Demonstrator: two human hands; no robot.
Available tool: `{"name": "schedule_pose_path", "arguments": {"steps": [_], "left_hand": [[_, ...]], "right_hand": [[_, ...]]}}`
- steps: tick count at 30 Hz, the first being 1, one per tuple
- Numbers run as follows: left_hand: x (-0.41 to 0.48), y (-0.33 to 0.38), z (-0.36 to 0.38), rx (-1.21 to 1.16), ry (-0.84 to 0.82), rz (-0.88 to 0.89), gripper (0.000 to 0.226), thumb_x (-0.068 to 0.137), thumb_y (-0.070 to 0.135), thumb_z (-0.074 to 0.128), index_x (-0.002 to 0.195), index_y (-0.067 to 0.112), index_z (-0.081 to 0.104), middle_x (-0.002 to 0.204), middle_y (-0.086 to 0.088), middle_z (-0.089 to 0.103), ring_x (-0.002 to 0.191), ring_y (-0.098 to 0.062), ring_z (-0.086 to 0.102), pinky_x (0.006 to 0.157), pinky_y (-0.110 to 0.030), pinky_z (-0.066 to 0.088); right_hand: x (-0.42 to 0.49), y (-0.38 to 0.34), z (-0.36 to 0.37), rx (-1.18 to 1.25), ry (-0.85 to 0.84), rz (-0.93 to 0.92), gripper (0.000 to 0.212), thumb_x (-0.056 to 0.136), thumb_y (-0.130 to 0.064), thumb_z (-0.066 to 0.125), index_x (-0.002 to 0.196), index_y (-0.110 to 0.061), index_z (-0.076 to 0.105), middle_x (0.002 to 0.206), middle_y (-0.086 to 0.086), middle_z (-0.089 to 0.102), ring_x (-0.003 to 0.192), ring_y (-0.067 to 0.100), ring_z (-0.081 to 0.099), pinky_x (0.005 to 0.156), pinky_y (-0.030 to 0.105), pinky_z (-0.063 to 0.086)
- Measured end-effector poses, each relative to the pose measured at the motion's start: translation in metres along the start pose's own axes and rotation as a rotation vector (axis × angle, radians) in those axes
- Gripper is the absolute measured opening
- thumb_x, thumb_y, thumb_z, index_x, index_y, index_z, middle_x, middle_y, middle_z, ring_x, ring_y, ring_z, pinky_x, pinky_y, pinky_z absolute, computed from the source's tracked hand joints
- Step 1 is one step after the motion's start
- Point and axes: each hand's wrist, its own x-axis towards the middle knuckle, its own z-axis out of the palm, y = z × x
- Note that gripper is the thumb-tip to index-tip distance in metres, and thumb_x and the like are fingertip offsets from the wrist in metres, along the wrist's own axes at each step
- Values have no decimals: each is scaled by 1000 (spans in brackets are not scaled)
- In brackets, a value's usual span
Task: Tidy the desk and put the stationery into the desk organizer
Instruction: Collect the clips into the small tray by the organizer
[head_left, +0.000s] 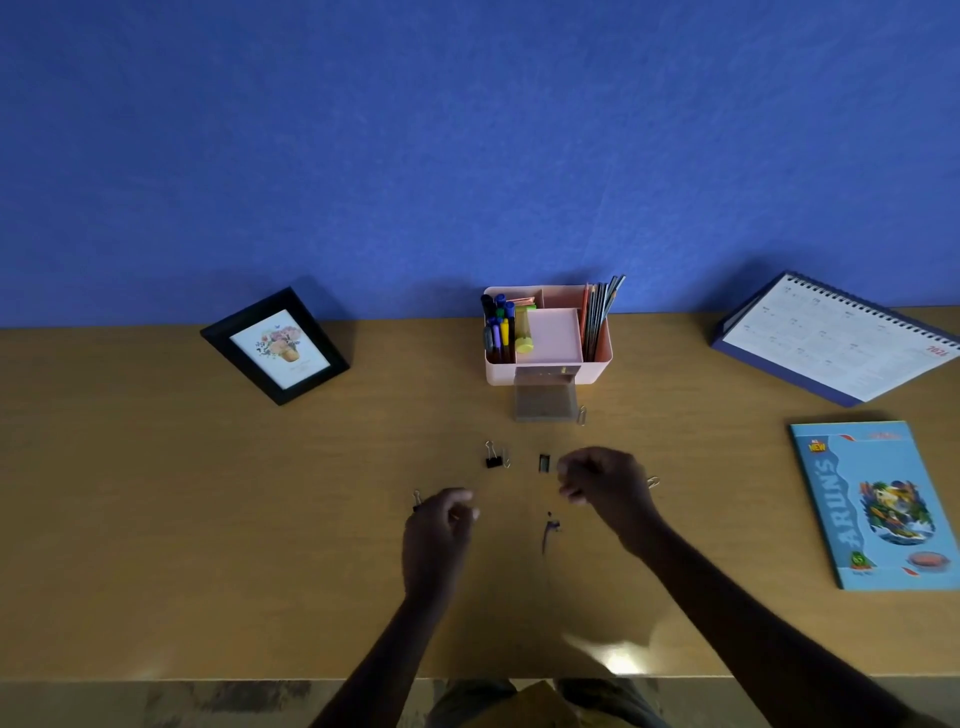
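Observation:
A pink desk organizer (597, 358) stands at the back of the desk, holding markers, pencils and a sticky-note pad. Its clear drawer (545, 402) is pulled out toward me. Black binder clips lie loose on the desk: one (493, 458) at centre, a second (544, 462) beside my right hand, a third (550, 525) nearer me. Another clip (416, 498) peeks out behind my left hand. My left hand (439, 525) and right hand (605, 483) hover over the clips with fingers curled. Whether either holds anything is hidden.
Paper clips lie by the drawer (582, 415) and behind my right hand (653, 482). A black photo frame (275, 345) stands at back left, a desk calendar (836, 338) at back right, and a blue notebook (878, 504) lies at right.

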Motion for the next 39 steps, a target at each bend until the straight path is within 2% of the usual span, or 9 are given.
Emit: {"name": "schedule_pose_path", "arguments": {"steps": [2,6,9,11,16,21,28,34,39], "left_hand": [[5,-13,-10,49,50,-84,20,93,25,79,113,22,80,101,8,80,84,-3,72,69,-24,58],[13,-30,-25,75,104,-241,20,91,30,82,106,18,81,97,4,81,79,-7,70,60,-21,48],[18,-36,-30,58,110,-357,30,85,41,85,102,17,78,95,3,80,78,-13,69,62,-25,47],[22,-40,-31,48,100,-410,33,81,46,86,99,19,77,92,6,79,81,-16,70,66,-30,51],[32,-36,-29,86,93,-489,28,80,44,86,93,21,78,90,1,79,86,-26,72,67,-31,48],[36,-35,-28,116,96,-461,19,83,38,81,95,23,80,89,2,79,84,-27,74,65,-33,54],[40,-36,-31,148,85,-397,12,84,31,77,95,25,78,89,9,79,82,-22,74,66,-34,58],[42,-37,-35,169,60,-300,16,85,34,79,98,26,77,88,11,77,79,-13,73,63,-31,56],[45,-35,-35,161,25,-230,19,86,32,81,101,22,78,89,11,77,76,-7,70,62,-29,55]], "right_hand": [[16,-17,-9,33,78,-6,5,99,-17,74,100,-15,79,85,3,81,76,18,80,66,28,64],[51,-47,-14,-62,171,-46,5,97,-20,75,96,-18,79,81,0,79,69,18,77,63,33,64],[74,-60,-3,-206,224,-69,11,93,-22,72,86,-16,79,71,1,74,64,22,71,53,29,52],[87,-63,7,-312,250,-65,11,91,-24,72,87,-14,76,71,-2,70,64,15,66,51,23,44],[113,-52,27,-489,258,32,18,92,-28,76,99,-16,65,84,-1,69,73,14,67,59,34,61],[127,-49,34,-585,259,51,17,95,-28,74,91,-17,62,79,-2,66,68,14,64,54,28,51],[135,-45,35,-698,290,46,16,99,-31,70,97,-16,66,81,-1,66,71,18,67,62,33,59],[131,-43,28,-605,291,53,16,99,-32,69,93,-18,65,80,-2,69,70,18,69,65,40,65],[106,-45,22,-550,200,-128,12,99,-27,69,102,-17,75,88,-6,74,72,8,69,58,32,60]]}}
